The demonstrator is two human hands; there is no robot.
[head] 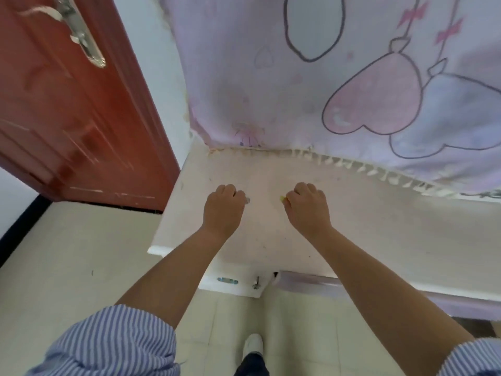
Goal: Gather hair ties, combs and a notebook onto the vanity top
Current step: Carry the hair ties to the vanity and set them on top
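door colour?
Reddish-brown door, with a silver handle; head view.

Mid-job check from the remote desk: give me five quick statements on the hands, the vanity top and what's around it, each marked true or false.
1. Both hands are curled into loose fists over the vanity top. True.
2. A small yellow bit shows at the right hand. True; what it is cannot be told.
3. A notebook lies open on the vanity top. False; no notebook or comb is in view.
4. The cloth behind the top has heart shapes and a fringed lower edge. True.
5. The door stands to the right of the vanity. False; it is on the left, beyond the left hand.
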